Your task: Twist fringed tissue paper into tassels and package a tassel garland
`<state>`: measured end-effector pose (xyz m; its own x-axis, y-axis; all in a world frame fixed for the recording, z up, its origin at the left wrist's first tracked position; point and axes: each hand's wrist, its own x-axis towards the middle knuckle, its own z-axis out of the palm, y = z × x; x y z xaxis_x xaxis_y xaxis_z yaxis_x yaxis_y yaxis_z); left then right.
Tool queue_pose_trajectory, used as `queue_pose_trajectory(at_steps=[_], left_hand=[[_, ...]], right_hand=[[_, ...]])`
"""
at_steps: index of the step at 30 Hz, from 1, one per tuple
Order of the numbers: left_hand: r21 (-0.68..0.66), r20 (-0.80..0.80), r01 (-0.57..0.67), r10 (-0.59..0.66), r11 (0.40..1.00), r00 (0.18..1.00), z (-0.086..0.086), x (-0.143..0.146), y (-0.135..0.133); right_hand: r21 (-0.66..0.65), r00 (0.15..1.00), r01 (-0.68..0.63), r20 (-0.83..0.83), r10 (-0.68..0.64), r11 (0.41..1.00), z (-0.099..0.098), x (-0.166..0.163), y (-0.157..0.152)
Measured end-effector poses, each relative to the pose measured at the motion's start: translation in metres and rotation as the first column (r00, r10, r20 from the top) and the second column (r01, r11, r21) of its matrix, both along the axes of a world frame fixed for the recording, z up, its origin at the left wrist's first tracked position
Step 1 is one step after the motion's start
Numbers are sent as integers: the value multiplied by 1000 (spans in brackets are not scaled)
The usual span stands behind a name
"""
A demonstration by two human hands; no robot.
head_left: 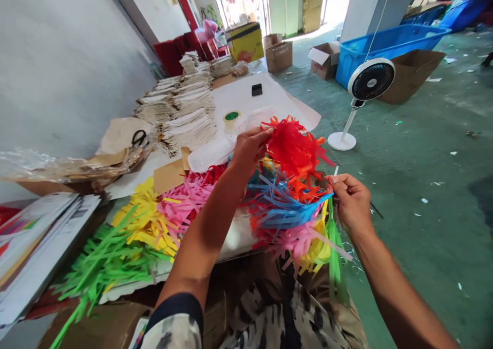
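My left hand point(251, 150) pinches the edge of a red paper tassel point(290, 146), holding its fringe up over the front of the table. To the right, my right hand point(351, 201) is closed, thumb against fingers, at the gathered end of the tassels; a short white strip sticks up beside its fingertips. Below the red one hang a blue tassel point(287, 205), a pink tassel point(296, 241) and a yellow tassel point(318, 249), bunched together. A green tassel point(334, 246) droops under my right hand. What exactly joins their ends is hidden by my fingers.
Loose green fringes point(111, 262), yellow fringes point(148, 220) and pink fringes point(188, 200) lie left of my forearm. Beyond are a tape roll point(231, 116), a black phone-like object point(257, 90) and stacked pale bundles point(188, 115). A white fan point(342, 140) stands on the floor at right.
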<state>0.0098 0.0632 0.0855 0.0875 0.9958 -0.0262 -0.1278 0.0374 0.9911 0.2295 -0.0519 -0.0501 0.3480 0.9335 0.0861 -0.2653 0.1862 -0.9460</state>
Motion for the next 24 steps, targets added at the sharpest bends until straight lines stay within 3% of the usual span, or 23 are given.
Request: queue_pose_trajectory(at_steps=[4, 9, 11, 12, 14, 16, 18, 20, 21, 22, 24], left_hand=[[-321, 45, 21, -7, 947, 999, -15, 3, 3], [-389, 66, 22, 4, 921, 998, -30, 5, 8], [-301, -7, -52, 52, 952, 999, -34, 6, 6], [-184, -77, -113, 100, 977, 992, -36, 7, 4], [199, -234, -184, 229, 963, 945, -38, 10, -2], [548, -388, 2, 252, 836, 887, -40, 16, -9], [633, -606, 384, 122, 672, 786, -42, 25, -15], [492, -823, 713, 0, 499, 568, -45, 35, -19], [403, -895, 805, 2, 436, 447, -47, 40, -19], [326, -940, 856, 40, 402, 339, -50, 44, -18], [233, -971, 888, 140, 396, 192, -56, 52, -12]], right_hand=[[0, 1000, -10, -3, 10, 1000, 0, -1, 0], [-5, 1000, -17, 18, 17, 1000, -4, 0, 0], [-9, 1000, -13, 28, 13, 1000, -6, 1, 0], [-9, 999, -10, 31, 10, 1000, -7, 1, 0], [-7, 999, -1, 38, 2, 1000, -9, 2, 1], [-6, 999, 5, 44, -5, 1000, -10, 2, 2], [-7, 999, 8, 51, -8, 1000, -12, 2, 2], [-10, 998, 8, 58, -8, 1000, -12, 1, 2], [-12, 998, 8, 61, -7, 1000, -13, 1, 1], [-14, 998, 8, 66, -7, 1000, -13, 1, 0], [-18, 997, 6, 76, -5, 1000, -13, -1, -1]])
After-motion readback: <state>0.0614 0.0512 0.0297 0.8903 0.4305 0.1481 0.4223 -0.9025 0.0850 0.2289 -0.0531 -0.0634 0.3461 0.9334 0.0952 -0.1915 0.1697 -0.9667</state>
